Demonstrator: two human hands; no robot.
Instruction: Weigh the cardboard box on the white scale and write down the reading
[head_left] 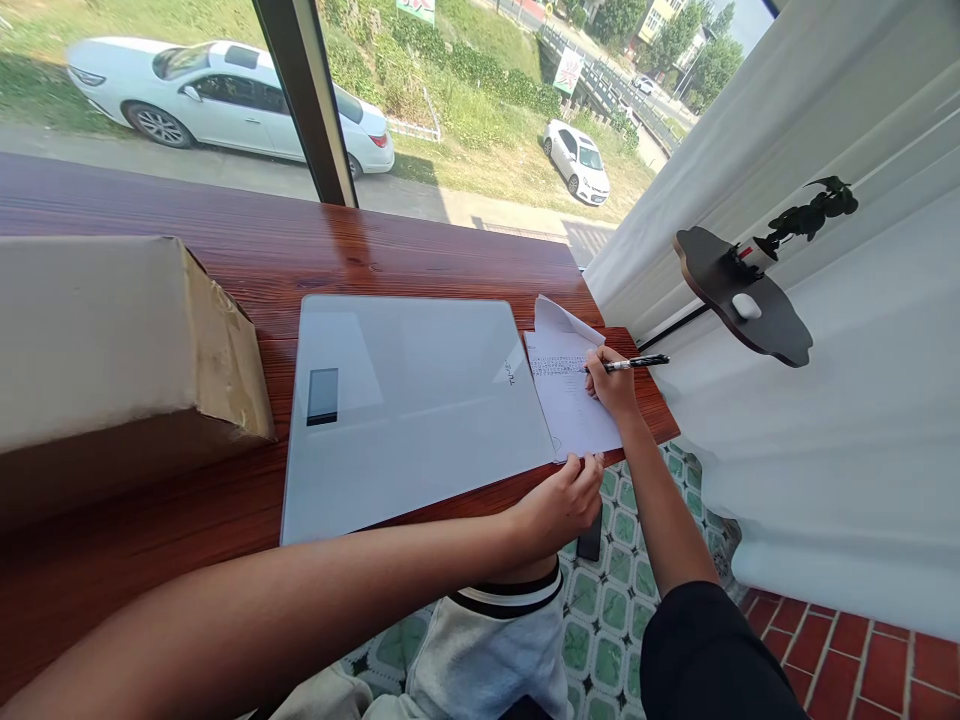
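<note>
My right hand [611, 385] is closed around a black pen [637, 362], its tip down on a white writing pad [581, 415]. Dense rows of small dark handwriting run across the upper part of the page. At the top of the pad a sheet curls upward. My left hand [574, 495] has bent fingers, with the fingertips pinched at the pad's near edge by the table's rim. To the left of the pad lies a flat, glossy pale panel [420, 400] with a small dark rectangle on its left side; the pad's left side meets it.
A brown cardboard box [97, 340] stands on the left of the reddish wooden table [420, 245]. White curtains [847, 450] hang at right, by a small dark wavy shelf [780, 325] with a plant. A dark flat object [590, 540] shows below the table edge. Cars are outside the window.
</note>
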